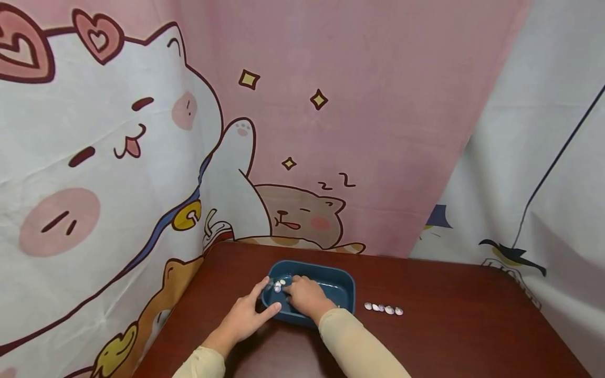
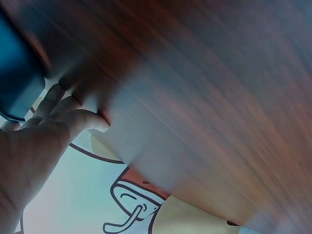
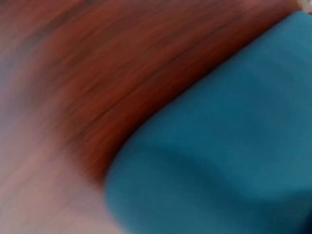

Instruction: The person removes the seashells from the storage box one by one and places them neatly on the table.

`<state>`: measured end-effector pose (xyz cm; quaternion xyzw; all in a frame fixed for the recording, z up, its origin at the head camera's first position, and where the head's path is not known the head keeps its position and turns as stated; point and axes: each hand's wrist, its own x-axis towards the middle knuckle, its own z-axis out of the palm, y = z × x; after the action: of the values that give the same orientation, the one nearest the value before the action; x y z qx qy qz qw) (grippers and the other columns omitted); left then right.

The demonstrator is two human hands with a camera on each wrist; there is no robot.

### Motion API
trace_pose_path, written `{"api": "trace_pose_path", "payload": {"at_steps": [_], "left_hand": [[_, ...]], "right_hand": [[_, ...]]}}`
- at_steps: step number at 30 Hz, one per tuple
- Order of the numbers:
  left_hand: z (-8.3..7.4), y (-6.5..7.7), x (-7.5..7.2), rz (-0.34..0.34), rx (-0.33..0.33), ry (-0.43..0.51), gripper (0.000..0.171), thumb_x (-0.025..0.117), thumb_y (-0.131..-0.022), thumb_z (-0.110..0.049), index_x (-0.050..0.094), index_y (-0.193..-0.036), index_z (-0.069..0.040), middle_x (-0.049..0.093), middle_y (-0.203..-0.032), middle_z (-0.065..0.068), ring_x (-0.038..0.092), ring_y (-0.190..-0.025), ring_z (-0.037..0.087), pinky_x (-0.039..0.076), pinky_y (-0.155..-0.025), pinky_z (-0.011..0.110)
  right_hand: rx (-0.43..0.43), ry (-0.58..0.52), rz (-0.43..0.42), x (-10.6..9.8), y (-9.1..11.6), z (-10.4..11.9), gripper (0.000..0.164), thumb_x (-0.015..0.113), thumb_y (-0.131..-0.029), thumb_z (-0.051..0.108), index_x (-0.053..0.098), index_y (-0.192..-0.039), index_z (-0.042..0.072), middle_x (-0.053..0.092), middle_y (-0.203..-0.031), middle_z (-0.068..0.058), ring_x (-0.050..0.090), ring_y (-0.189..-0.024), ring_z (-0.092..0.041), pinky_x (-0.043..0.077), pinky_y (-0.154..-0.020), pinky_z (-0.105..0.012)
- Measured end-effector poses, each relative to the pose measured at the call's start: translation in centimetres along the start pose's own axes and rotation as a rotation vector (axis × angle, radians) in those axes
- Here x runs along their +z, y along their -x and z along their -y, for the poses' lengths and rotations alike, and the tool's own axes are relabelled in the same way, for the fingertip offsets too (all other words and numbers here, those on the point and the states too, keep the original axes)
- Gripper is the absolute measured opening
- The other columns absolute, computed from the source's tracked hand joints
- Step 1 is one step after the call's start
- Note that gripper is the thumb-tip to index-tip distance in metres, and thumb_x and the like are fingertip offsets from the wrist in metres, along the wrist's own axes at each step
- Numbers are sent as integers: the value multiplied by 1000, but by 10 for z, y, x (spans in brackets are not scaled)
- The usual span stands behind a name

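Note:
A dark blue rectangular basin (image 1: 347, 281) stands on the table. Several small pale, shell-like pieces (image 1: 278, 286) lie together at its left end. My left hand (image 1: 243, 317) is at the basin's left side, fingers extended along the rim and thumb spread towards the near edge. The left wrist view shows that hand (image 2: 44, 131) with straight fingers beside the basin wall (image 2: 19, 73). My right hand (image 1: 306, 296) reaches down into the basin, its fingertips close to the pale pieces. Whether it pinches one is hidden. Only the blurred basin wall (image 3: 219, 131) fills the right wrist view, without the hand.
To the right of the basin, several similar pale pieces (image 1: 384, 308) lie in a short row on the dark red-brown tabletop (image 1: 454, 325). A pink and white curtain (image 1: 378, 131) with cartoon animals hangs behind and to the left of the table.

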<state>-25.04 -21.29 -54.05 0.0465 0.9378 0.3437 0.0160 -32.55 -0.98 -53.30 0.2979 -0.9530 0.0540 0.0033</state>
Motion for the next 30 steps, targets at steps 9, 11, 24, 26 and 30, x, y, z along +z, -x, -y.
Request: {"api": "trace_pose_path", "payload": {"at_steps": [9,11,24,26,30], "left_hand": [[0,0,0,-26,3,-14,88,68,-96,-67,37,-168,-27,61,-154,19,66,-132,41,51,-107,67],[0,0,0,-30,4,-19,87,68,-96,-67,37,-168,-26,61,-154,19,66,-132,41,51,-107,67],[-5,2,2,-3,-17,-8,88,68,-96,-68,36,-168,-26,59,-156,20,65,-132,42,51,-106,70],[-4,2,2,-5,-14,-6,89,68,-96,-68,36,-168,-26,59,-156,20,66,-132,42,51,-106,70],[-4,1,2,-7,-17,-5,89,68,-96,-68,37,-168,-27,59,-156,20,66,-132,41,51,-106,70]], "right_hand": [[-93,38,-119,0,17,-34,26,76,-95,15,75,-69,18,65,-70,7,53,-64,-9,53,-66,-27],[-75,-47,-99,-1,20,-38,29,77,-95,14,70,-67,19,62,-64,6,49,-59,-8,49,-61,-26],[35,-196,-13,-1,28,-42,13,82,-93,15,87,-105,14,84,-103,1,76,-97,-12,64,-87,-33],[56,-215,-11,-1,29,-43,15,80,-93,9,87,-105,14,84,-104,0,76,-96,-11,64,-88,-35],[32,-195,-23,-2,31,-48,19,77,-93,5,88,-105,14,83,-102,0,74,-91,-9,64,-88,-36]]}}
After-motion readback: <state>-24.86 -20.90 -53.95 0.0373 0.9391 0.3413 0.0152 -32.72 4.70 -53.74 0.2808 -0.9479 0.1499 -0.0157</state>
